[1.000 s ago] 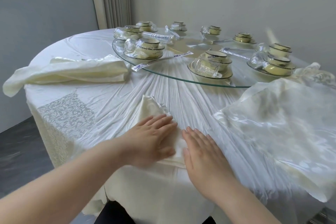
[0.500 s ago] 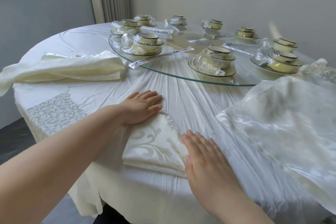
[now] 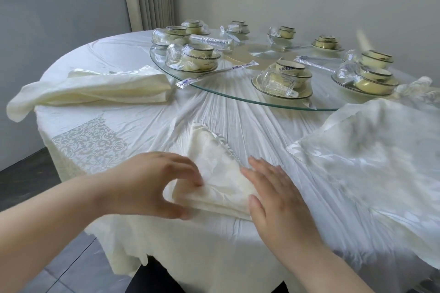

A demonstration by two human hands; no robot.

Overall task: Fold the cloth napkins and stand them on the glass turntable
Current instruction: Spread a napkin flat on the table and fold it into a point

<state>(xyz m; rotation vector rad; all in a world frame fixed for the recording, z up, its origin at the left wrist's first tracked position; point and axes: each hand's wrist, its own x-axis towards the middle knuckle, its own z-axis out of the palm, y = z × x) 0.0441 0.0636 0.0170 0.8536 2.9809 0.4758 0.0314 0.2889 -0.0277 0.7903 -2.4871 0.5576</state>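
Observation:
A cream damask napkin [image 3: 215, 169], folded into a narrow wedge, lies on the table's near edge. My left hand [image 3: 152, 185] pinches its near left corner between thumb and fingers. My right hand [image 3: 273, 195] rests flat on the napkin's right edge, fingers straight. The glass turntable [image 3: 238, 96] sits beyond, carrying wrapped bowl-and-plate sets. A folded stack of napkins [image 3: 95, 89] lies at the left, and an unfolded napkin [image 3: 371, 157] is spread at the right.
Wrapped tableware sets [image 3: 282, 79] and wrapped chopstick packets [image 3: 216, 74] stand around the turntable's rim. The white tablecloth [image 3: 142, 126] is wrinkled and hangs over the near edge. A grey wall and radiator are behind, with floor at the lower left.
My left hand has come back from the napkin's far tip to its near left corner and now pinches it. My right hand stays flat on the right edge.

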